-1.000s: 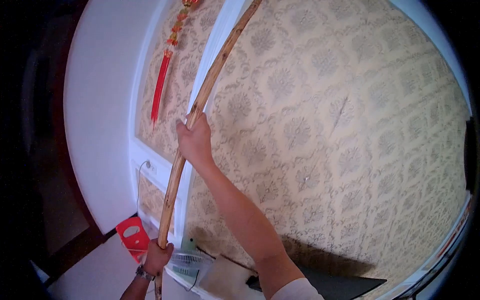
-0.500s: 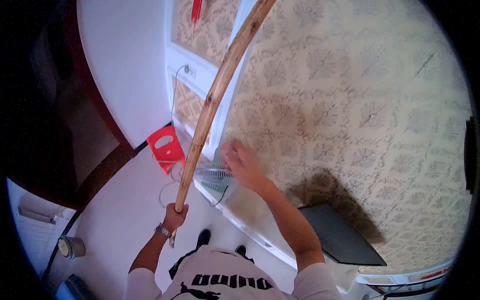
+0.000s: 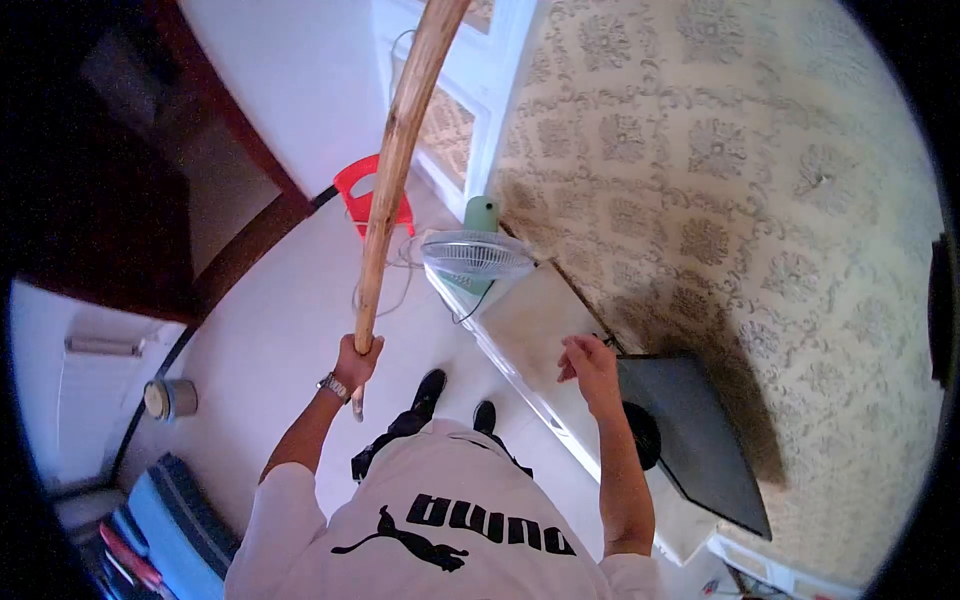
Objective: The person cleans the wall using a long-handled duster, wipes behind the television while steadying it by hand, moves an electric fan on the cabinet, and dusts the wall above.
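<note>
My left hand (image 3: 357,363) is wrapped round a long wooden pole (image 3: 393,170) near its lower end, and a short stub sticks out below my fist. The pole slants upward, slightly to the right, and its top runs out of view. My right hand (image 3: 591,370) is in the air with nothing in it, its fingers loosely bent and partly apart. It appears over the white cabinet (image 3: 535,330), close to the edge of a dark flat screen (image 3: 690,430). Whether it touches the screen I cannot tell.
A green fan (image 3: 478,255) with a wire cage stands on the cabinet's far end. Behind the pole is a red plastic chair (image 3: 357,182), with loose cable nearby. Patterned wallpaper (image 3: 715,145) covers the right wall. At left are a small bin (image 3: 172,398) and a blue padded item (image 3: 180,520).
My right hand has dropped from near the fan to beside the screen. My left hand keeps its grip on the pole, while the view has shifted, showing more of the cabinet.
</note>
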Demonstrator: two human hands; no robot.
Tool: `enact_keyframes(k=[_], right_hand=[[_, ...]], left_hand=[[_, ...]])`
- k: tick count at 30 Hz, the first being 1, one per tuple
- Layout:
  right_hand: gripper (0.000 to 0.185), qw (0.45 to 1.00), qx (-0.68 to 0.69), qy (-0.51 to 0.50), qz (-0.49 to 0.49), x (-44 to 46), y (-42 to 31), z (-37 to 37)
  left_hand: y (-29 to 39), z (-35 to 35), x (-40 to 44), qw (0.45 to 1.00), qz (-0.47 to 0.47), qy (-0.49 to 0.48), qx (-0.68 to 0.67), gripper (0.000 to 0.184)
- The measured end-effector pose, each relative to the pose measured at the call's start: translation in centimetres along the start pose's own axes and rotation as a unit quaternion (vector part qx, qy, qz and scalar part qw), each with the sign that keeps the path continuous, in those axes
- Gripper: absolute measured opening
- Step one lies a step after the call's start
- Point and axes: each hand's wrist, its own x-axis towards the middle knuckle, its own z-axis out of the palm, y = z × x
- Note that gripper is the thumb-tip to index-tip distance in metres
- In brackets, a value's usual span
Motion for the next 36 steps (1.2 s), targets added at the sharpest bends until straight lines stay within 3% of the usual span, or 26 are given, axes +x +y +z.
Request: enact_keyframes(k=[5, 9, 12, 19, 22, 26, 30, 31, 34, 36], right_hand=[[0.022, 0.995, 0.027, -0.035, 0.093, -3.7, 4.9, -1.5], [0.019, 0.985, 0.022, -0.108, 0.134, -6.3, 7.7, -2.1], [0.019, 0.986, 0.039, -0.111, 0.116, -7.9, 8.3, -3.7], [0.022, 0.991, 0.084, 0.0, 0.106, -10.4, 9.1, -8.6], [0.02, 0.986, 0.105, 0.053, 0.12, -11.6, 9.0, -9.3], [0.018, 0.972, 0.157, 0.116, 0.128, -13.1, 11.4, -8.9], [0.017, 0.952, 0.192, 0.183, 0.153, -13.8, 11.5, -7.3], [0.018, 0.946, 0.206, 0.204, 0.142, -13.8, 11.3, -6.6], [0.017, 0.932, 0.218, 0.246, 0.154, -13.8, 10.5, -5.0], [0.017, 0.921, 0.236, 0.265, 0.163, -14.5, 10.5, -4.1]], left_hand=[[-0.3, 1.0, -2.7, 0.998, -0.038, 0.039, -0.013, 0.035], [-0.8, -0.1, -4.0, 0.999, -0.012, 0.045, -0.015, 0.033], [-1.3, -0.6, -4.4, 0.996, 0.016, 0.081, -0.022, 0.035], [-2.5, 0.5, -4.6, 0.995, -0.058, 0.081, -0.03, 0.028], [-6.5, 0.5, -3.7, 0.994, -0.067, 0.083, -0.038, 0.024], [-8.8, -0.2, -2.4, 0.998, -0.064, 0.018, 0.01, 0.022], [-9.3, -0.1, -0.4, 0.995, -0.089, 0.016, -0.036, 0.02], [-9.3, 0.5, -0.5, 0.99, -0.099, 0.059, -0.083, 0.019], [-13.2, -1.4, 2.5, 0.997, -0.034, -0.062, -0.01, 0.014], [-12.8, -1.5, 3.5, 0.994, -0.082, -0.065, -0.033, 0.011]])
